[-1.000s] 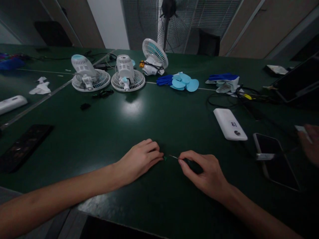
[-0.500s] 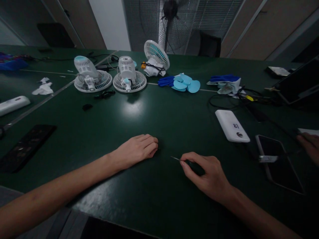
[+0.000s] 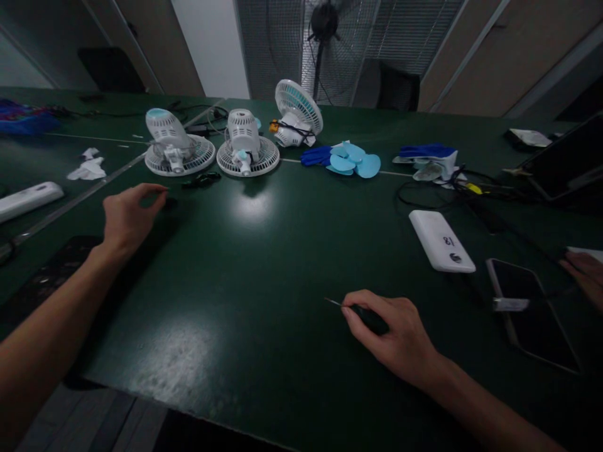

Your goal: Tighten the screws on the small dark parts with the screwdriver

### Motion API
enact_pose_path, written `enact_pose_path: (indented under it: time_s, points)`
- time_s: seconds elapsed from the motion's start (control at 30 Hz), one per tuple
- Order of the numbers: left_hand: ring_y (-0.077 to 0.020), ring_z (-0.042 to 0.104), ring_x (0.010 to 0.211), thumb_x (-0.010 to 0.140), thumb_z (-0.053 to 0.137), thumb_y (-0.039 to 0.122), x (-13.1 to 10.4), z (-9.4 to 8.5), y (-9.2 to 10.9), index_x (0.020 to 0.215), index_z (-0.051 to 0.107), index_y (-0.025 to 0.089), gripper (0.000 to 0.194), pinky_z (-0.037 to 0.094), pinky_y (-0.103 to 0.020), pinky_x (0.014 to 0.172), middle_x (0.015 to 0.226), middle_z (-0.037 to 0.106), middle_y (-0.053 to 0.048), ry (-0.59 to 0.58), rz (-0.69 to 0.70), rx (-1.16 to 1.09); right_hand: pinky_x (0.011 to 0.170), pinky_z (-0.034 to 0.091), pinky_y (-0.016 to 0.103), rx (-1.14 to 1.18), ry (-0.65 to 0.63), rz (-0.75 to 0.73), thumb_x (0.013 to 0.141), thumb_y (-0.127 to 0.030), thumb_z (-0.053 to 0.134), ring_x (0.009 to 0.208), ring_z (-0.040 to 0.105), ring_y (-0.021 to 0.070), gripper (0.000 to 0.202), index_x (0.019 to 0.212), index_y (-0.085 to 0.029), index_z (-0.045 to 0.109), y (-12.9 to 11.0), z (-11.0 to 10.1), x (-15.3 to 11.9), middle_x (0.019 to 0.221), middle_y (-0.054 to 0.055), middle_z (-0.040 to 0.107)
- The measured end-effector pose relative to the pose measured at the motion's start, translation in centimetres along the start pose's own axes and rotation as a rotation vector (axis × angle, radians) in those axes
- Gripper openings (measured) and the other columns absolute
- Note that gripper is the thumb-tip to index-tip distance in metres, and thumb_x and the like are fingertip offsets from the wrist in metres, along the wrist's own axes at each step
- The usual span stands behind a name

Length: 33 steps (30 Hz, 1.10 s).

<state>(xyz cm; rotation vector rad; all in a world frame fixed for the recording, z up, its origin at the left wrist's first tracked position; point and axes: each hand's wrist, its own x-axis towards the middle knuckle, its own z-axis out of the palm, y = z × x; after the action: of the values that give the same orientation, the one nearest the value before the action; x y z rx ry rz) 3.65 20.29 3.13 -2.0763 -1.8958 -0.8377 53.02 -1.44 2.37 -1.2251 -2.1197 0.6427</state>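
Dark green tabletop point(image 3: 282, 251), glossy with reflected light — a screwdriver point(image 3: 370, 320) over its near half.

The right hand's point(image 3: 400, 333) fingers are clamped round the screwdriver's dark handle, shaft pointing left; the left hand point(image 3: 128, 216) is by a small black piece point(image 3: 171, 203), thumb and forefinger tips close — whether they pinch anything, I cannot tell. Three white desk fans point(image 3: 243, 135) stand farther back; beyond the table, a pedestal fan point(image 3: 325, 24) and window blinds point(image 3: 407, 34).

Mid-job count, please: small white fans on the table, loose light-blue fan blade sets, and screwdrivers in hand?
Small white fans: 3
Loose light-blue fan blade set: 1
Screwdriver in right hand: 1
Total: 5
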Motion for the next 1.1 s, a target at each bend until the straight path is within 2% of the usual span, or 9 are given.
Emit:
enact_pose_path:
  time_s: [0.07,0.17,0.37,0.53,0.67,0.93,1.1]
  points:
    - [-0.0153,0.068,0.093,0.094,0.067,0.032,0.0,0.4,-2.1,0.118,0.073,0.017,0.029,0.051,-0.028,0.093,0.105,0.074,-0.001,0.000,-0.020,0.030,0.059,0.047,0.022,0.009,-0.002,-0.006,0.103,-0.026,0.056,0.063,0.063,0.0082,0.009,0.107,-0.023,0.063,-0.1,0.0,0.1,0.079,-0.005,0.067]
    - [-0.0135,0.068,0.090,0.094,0.068,0.031,-0.2,0.8,-3.0,0.119,0.072,0.015,0.030,0.051,-0.025,0.090,0.104,0.074,0.000,0.007,-0.046,-0.019,0.058,0.046,0.021,0.012,-0.007,-0.009,0.103,-0.024,0.056,0.061,0.062,0.0075,0.008,0.108,-0.024,0.062,0.0,0.0,0.1,0.078,-0.006,0.065]
    - [-0.0128,0.066,0.084,0.093,0.070,0.031,-0.1,1.1,-3.0,0.122,0.073,0.018,0.031,0.049,-0.024,0.090,0.104,0.075,0.002,-0.055,-0.046,0.035,0.059,0.046,0.021,0.013,-0.029,0.001,0.103,-0.024,0.057,0.063,0.063,0.0076,0.009,0.111,-0.025,0.062,0.3,0.1,-0.1,0.079,-0.006,0.066]
    - [-0.0099,0.059,0.070,0.096,0.067,0.035,-0.3,0.6,-3.1,0.122,0.074,0.020,0.030,0.045,-0.019,0.077,0.097,0.075,0.006,-0.127,-0.090,0.074,0.058,0.047,0.020,0.025,-0.042,0.009,0.103,-0.024,0.058,0.063,0.064,0.0076,0.009,0.111,-0.025,0.062,0.4,0.0,-0.2,0.080,-0.006,0.067]
    - [-0.0089,0.055,0.068,0.097,0.065,0.034,-0.5,0.3,-2.8,0.122,0.073,0.020,0.030,0.041,-0.016,0.069,0.095,0.075,0.008,-0.146,-0.093,0.048,0.059,0.047,0.021,0.016,-0.036,0.007,0.103,-0.025,0.057,0.064,0.064,0.0083,0.010,0.111,-0.025,0.062,0.4,0.0,-0.2,0.081,-0.005,0.068]
    - [-0.0093,0.055,0.069,0.098,0.063,0.037,-0.5,-0.1,-2.8,0.125,0.072,0.016,0.035,0.040,-0.016,0.069,0.101,0.076,0.005,-0.171,-0.129,0.027,0.057,0.044,0.023,-0.028,-0.024,0.008,0.102,-0.026,0.058,0.060,0.063,0.0082,0.007,0.107,-0.024,0.063,0.3,0.1,-0.3,0.076,-0.006,0.066]
    - [-0.0114,0.062,0.077,0.098,0.062,0.040,-0.3,0.1,-3.0,0.125,0.072,0.016,0.037,0.043,-0.019,0.076,0.107,0.076,0.001,-0.206,-0.124,0.046,0.059,0.046,0.023,-0.012,-0.037,0.003,0.103,-0.026,0.057,0.063,0.065,0.0089,0.009,0.110,-0.025,0.062,0.3,0.1,-0.3,0.079,-0.005,0.068]
